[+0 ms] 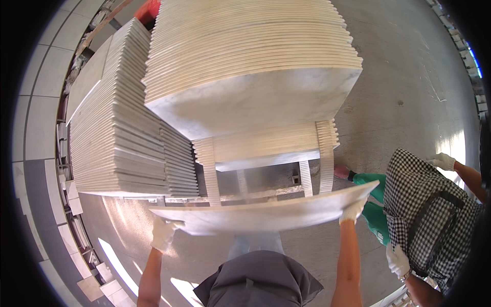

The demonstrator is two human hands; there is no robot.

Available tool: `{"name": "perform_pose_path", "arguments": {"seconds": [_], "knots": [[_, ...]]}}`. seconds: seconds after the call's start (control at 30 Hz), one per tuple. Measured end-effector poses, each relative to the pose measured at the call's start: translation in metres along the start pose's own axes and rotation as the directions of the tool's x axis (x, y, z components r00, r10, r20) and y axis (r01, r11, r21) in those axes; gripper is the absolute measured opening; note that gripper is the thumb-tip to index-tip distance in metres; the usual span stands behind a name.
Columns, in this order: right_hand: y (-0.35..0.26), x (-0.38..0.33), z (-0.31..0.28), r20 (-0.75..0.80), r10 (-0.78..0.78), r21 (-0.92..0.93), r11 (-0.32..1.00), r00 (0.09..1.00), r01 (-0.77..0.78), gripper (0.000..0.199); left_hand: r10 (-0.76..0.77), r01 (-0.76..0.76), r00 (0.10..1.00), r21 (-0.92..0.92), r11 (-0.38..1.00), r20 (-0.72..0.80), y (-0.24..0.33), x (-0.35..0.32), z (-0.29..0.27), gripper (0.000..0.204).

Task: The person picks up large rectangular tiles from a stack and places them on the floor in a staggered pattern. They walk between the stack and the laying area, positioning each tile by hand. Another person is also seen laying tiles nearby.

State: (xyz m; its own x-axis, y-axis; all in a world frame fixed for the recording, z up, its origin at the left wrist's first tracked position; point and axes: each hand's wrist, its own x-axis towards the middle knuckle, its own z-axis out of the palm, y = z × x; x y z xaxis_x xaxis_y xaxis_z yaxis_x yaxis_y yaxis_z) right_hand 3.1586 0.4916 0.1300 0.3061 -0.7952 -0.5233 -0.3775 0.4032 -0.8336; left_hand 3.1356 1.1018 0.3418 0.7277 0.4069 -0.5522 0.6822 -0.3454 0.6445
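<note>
Between my two hands, in front of my body, I hold a white-grey marble slab (266, 214). White-gloved, my left hand (164, 234) is closed on the slab's left end, its thumb over the edge. My right hand (354, 209), also in a white glove, grips the right end, which sits a little higher than the left. Just beyond stands a large row of similar marble slabs (255, 97), packed on edge with the nearest face towards me. Below them is another row of pale slabs (266, 143), with slatted supports at its sides.
At the left stands another tall stack of pale slabs (138, 128). Close on my right is a co-worker in a checked shirt (434, 210) and green trousers, wearing white gloves. Something red (148, 11) shows behind the stacks. Large tiles (43, 128) line the far left. The floor (404, 102) is grey.
</note>
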Motion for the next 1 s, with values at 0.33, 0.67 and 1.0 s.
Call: {"name": "perform_pose_path", "arguments": {"seconds": [0.33, 0.67, 1.0], "knots": [[0.007, -0.142, -0.123, -0.013, 0.196, -0.819, 0.561, 0.98, -0.123, 0.091, 0.026, -0.027, 1.0, -0.328, 0.944, -0.007, -0.096, -0.04, -0.017, 0.03], [-0.044, -0.265, -0.192, 0.292, 0.117, -0.767, 0.621, 0.949, 0.16, 0.093, 0.116, -0.133, 0.99, -0.302, 0.944, -0.076, -0.155, -0.116, -0.104, 0.046], [-0.094, -0.31, -0.231, 0.337, 0.038, -0.817, 0.509, 0.941, 0.272, 0.095, 0.075, -0.072, 0.997, -0.344, 0.936, -0.005, -0.14, -0.194, -0.134, 0.052]]}}
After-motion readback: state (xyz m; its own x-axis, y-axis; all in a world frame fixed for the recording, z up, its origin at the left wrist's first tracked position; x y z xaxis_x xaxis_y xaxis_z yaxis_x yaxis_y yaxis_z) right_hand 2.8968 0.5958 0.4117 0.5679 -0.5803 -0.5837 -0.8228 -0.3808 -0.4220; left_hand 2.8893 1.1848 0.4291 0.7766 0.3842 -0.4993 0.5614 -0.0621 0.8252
